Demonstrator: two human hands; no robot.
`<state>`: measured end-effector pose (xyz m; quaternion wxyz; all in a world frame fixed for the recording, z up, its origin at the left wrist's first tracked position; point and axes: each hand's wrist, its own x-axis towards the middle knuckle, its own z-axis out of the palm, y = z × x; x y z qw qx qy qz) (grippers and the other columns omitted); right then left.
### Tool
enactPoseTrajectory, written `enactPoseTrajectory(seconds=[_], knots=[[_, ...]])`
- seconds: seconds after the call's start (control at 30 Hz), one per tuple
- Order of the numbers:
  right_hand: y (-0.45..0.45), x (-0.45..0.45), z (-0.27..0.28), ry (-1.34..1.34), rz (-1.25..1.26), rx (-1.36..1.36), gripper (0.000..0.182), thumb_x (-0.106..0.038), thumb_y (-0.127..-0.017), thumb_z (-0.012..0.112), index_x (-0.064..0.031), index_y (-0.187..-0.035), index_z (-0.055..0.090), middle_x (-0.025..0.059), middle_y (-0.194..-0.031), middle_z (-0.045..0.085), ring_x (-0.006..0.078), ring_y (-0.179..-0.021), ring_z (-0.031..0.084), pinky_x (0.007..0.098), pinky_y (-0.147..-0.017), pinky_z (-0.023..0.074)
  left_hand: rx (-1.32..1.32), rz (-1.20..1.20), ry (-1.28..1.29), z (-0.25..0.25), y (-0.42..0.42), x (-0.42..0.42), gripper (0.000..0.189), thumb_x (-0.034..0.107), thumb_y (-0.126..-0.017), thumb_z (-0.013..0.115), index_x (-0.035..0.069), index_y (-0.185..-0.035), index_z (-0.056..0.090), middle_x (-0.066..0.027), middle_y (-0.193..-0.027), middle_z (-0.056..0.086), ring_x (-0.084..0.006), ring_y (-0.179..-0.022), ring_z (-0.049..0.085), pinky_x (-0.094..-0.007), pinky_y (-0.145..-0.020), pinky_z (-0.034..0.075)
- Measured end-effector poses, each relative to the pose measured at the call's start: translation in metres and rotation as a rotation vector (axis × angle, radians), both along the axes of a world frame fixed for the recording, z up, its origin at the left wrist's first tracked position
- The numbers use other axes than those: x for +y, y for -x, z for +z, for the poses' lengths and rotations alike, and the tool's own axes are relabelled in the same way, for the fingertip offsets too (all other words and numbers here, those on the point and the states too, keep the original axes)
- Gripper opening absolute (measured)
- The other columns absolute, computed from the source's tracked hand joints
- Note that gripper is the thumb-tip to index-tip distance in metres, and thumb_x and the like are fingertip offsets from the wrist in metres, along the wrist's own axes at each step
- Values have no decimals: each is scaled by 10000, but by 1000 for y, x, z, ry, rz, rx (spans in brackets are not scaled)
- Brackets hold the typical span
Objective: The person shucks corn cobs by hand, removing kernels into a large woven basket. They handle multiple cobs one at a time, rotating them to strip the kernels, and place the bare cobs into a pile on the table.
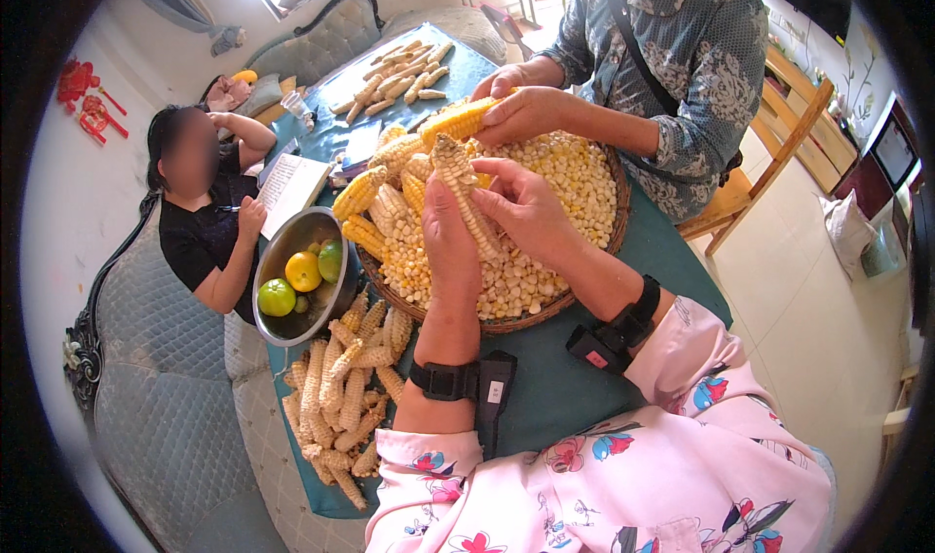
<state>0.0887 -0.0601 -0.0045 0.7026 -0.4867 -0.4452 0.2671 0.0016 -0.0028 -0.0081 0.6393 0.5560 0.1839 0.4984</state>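
My left hand (451,235) grips a partly shelled corn cob (460,188), held tilted above a wide woven basket (621,210). The thumb and fingers of my right hand (527,206) press against the cob's right side; whether they pinch a kernel is hidden. Below both hands, loose pale and yellow kernels (511,290) fill the basket. Several unshelled corn ears (391,206) lie on the kernels at the basket's left. Across from me, a person's hands (522,111) hold a yellow corn ear (460,120) over the far rim.
A metal bowl (263,316) of citrus fruit stands left of the basket. Bare cobs (329,392) are heaped on the green-covered table (540,392) near me, and more cobs (402,75) lie at its far end. A seated person with an open notebook (292,188) is at the left.
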Motion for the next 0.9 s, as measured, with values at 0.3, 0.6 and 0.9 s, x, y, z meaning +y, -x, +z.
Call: enactPoseTrajectory(seconds=[0.3, 0.6, 0.9], knots=[[-2, -2, 3, -31, -266, -235, 183, -141, -771, 621, -51, -920, 563, 23, -593, 499, 99, -529, 471, 245, -513, 411, -44, -89, 112, 2, 1, -1, 417, 389, -938, 350, 16, -1036, 508, -52, -894, 571, -130, -766, 565, -245, -665, 472], [-7, -3, 2, -84, -348, -267, 130, -64, -799, 536, -50, -924, 571, -11, -714, 502, 52, -581, 461, 203, -533, 399, -185, -393, 314, -5, 13, 11, 414, 378, -946, 306, 34, -1038, 517, -84, -884, 592, -181, -736, 593, -270, -621, 499], [5, -10, 6, -121, -366, -771, 316, -154, -795, 554, -92, -1105, 557, 117, -856, 529, 270, -738, 570, 341, -628, 478, -266, -246, 426, 4, 8, 3, 413, 357, -950, 304, 30, -1153, 454, -110, -1064, 544, -210, -957, 550, -329, -830, 464]])
